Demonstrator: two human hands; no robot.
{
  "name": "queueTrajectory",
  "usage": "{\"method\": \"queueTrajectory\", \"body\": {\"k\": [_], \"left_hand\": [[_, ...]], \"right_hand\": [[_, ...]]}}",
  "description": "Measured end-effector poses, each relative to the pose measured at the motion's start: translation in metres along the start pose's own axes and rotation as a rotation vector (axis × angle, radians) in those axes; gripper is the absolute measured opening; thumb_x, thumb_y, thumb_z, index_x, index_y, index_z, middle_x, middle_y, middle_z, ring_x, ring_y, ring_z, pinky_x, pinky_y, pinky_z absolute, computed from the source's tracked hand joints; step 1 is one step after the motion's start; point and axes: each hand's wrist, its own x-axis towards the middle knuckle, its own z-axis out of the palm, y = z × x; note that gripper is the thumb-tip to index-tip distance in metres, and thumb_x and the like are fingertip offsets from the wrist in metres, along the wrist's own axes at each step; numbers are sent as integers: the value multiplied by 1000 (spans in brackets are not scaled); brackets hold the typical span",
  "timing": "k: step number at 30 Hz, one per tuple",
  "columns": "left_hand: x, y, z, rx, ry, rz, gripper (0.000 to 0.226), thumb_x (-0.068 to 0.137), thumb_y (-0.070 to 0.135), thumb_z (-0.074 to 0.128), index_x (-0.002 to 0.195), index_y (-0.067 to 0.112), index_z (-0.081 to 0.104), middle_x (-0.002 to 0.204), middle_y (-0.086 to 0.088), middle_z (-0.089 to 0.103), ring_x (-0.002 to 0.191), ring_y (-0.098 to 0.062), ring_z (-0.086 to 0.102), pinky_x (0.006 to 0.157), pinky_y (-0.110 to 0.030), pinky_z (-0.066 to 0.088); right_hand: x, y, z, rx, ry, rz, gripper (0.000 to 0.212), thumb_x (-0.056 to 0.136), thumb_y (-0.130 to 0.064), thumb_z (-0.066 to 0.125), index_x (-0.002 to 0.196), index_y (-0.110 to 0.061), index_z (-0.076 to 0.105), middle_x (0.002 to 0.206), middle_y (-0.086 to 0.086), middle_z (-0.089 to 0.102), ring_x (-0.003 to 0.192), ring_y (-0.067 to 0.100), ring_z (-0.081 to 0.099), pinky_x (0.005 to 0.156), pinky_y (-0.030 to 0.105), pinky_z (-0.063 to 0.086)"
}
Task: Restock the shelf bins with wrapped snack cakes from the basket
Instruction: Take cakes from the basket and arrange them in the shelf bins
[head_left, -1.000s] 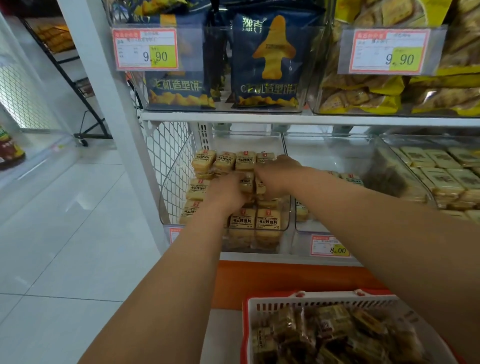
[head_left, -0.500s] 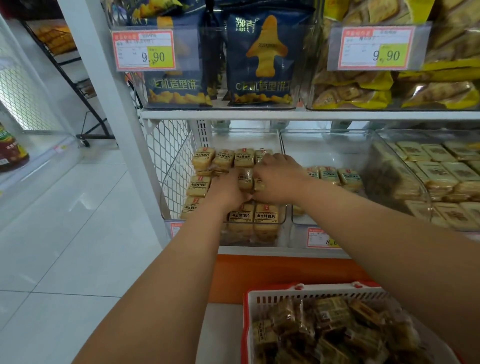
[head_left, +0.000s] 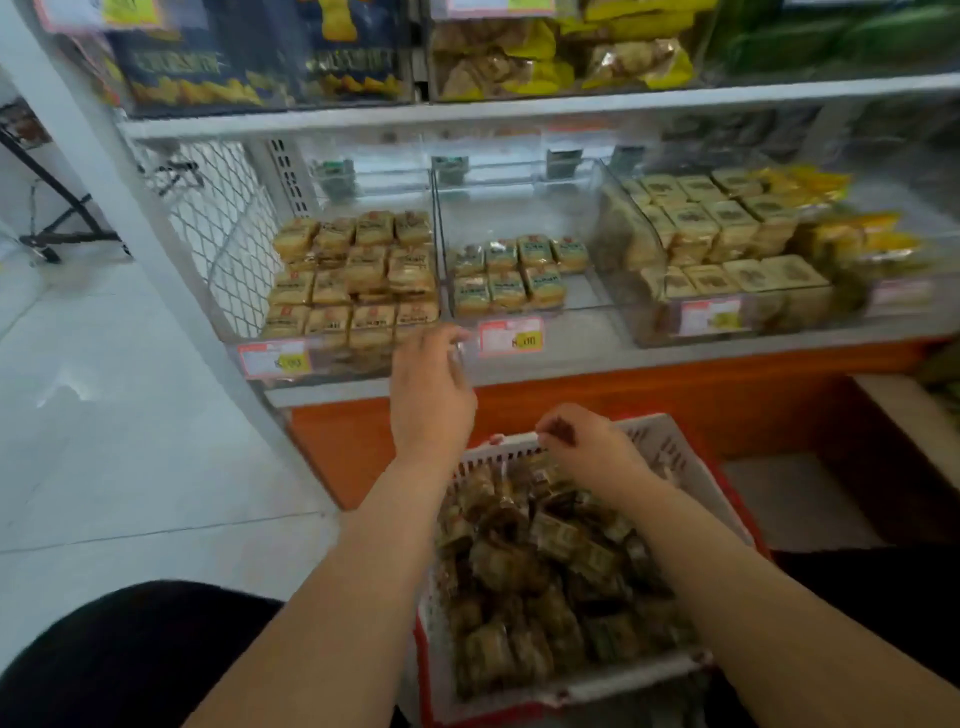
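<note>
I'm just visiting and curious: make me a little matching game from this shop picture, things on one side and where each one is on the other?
Things:
1. left hand
2. right hand
3. full bin of cakes
4. half-empty bin of cakes

Places:
A. over the far end of the basket
B. leftmost on the lower shelf, beside the wire mesh
C. in front of the shelf edge, below the bins
D. second from the left on the lower shelf

Pairs: 1-C, 2-A, 3-B, 4-D

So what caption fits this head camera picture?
Both hands over the basket of snack cakes, below the shelf bins.
</note>
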Motion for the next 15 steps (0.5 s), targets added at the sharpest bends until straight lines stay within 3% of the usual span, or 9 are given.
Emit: {"method": "queueTrajectory", "body": {"k": [3,5,7,11,13,15], "left_hand": [[-65,-11,45,5,-350,-94,20,100,15,49,112,25,62,118,5,61,111,-17,55,90,-30,47],[-99,-27,65,53,-534,-193,16,100,20,51,109,28,62,129,7,58,110,-16,57,88,-25,45],[-128,-40,76,68,-654,-293,16,100,24,50,111,28,62,124,5,62,101,-12,57,87,-25,45],[-154,-57,92,13,-785,-365,18,98,30,50,109,26,63,113,4,65,104,-14,58,93,-32,50],[-154,-62,102,23,-812,-359,23,94,30,55,117,33,59,119,7,61,113,-14,55,99,-34,48],[-152,-68,114,18,-818,-379,28,92,34,56,120,39,57,121,11,60,116,-12,54,102,-36,47]], "right_hand": [[-16,54,27,-80,-148,187,15,98,-25,52,110,-20,60,98,-2,64,90,14,62,78,26,50],[-21,86,44,-149,-240,249,12,97,-26,53,104,-22,62,107,1,65,104,18,61,89,30,48],[-31,110,60,-170,-292,279,15,98,-26,50,106,-23,62,115,2,64,112,20,58,95,31,45],[-39,129,85,-24,-279,434,31,101,-12,42,129,-6,53,135,14,54,126,29,48,108,35,35],[-34,131,93,125,-226,482,37,99,-10,47,135,-2,47,139,16,50,128,31,47,108,35,36],[-29,135,100,181,-148,406,42,98,-16,55,137,-6,45,134,9,52,125,25,49,105,34,38]]}}
